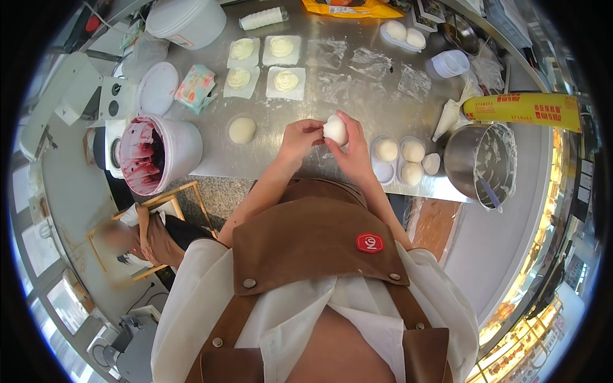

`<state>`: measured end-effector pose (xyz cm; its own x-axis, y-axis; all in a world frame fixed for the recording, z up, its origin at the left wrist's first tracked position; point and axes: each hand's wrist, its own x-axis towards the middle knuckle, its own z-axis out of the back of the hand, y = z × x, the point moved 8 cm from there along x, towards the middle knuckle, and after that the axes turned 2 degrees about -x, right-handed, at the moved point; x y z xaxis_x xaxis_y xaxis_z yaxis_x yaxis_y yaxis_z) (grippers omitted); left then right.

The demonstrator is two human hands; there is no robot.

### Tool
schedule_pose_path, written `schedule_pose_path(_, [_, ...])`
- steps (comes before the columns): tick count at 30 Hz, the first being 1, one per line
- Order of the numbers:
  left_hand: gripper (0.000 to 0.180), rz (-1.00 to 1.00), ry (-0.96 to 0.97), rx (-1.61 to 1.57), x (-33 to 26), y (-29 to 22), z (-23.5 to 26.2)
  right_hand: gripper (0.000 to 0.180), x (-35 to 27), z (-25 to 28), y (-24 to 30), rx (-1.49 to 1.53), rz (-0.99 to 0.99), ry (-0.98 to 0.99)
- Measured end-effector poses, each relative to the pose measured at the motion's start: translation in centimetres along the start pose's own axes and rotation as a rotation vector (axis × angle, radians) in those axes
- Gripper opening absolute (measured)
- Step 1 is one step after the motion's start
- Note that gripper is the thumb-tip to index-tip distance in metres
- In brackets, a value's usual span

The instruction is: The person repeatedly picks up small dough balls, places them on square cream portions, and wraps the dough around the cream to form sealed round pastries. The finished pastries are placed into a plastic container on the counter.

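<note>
A white dough ball (335, 129) is held above the steel table (357, 83) between both hands. My left hand (299, 139) pinches its left side and my right hand (350, 148) cups it from the right and below. To the right sits a clear plastic tray (385, 171) with three white balls (412, 152) in it. One round white piece (242, 130) lies alone on the table to the left. Farther back, four plastic squares (285, 81) each carry a swirl of cream.
A white bucket of purple filling (150, 155) stands at the left edge, its lid (158, 88) behind it. A steel mixing bowl (482, 163) and a piping bag (450, 115) are at the right, beside a yellow film-roll box (523, 107). A seated person (150, 239) is below left.
</note>
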<state>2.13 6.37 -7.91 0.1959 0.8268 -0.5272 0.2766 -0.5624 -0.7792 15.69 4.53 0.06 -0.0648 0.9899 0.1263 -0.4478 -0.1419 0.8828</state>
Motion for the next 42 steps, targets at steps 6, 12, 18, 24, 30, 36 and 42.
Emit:
schedule_pose_path(6, [0.028,0.199,0.064,-0.317,0.0,2.7,-0.7,0.060,0.0,0.0,1.1,-0.298,0.015,-0.070])
schedule_pose_path(12, [0.045,0.293,0.141,-0.355,-1.6,1.9,-3.4,0.063,-0.4,-0.9,0.4,-0.508,0.050,-0.071])
schedule_pose_path(18, [0.044,0.278,0.183,-0.342,-0.6,2.5,-2.7,0.048,-1.9,3.0,-0.7,-0.194,-0.015,-0.175])
schedule_pose_path(24, [0.044,0.310,0.153,-0.444,-0.7,3.0,-2.6,0.031,-11.4,19.1,-11.7,-0.659,-0.301,-0.500])
schedule_pose_path(30, [0.046,0.347,0.180,-0.398,-0.5,3.5,-3.3,0.028,-12.4,20.4,-14.5,-1.006,-0.206,-0.220])
schedule_pose_path(36, [0.046,0.332,0.214,-0.405,-0.6,3.4,-3.2,0.008,-12.1,20.4,-16.1,-1.086,-0.226,-0.357])
schedule_pose_path(42, [0.044,0.305,0.226,-0.441,-0.7,3.6,-3.1,0.014,-9.4,19.9,-10.2,-0.863,-0.210,-0.468])
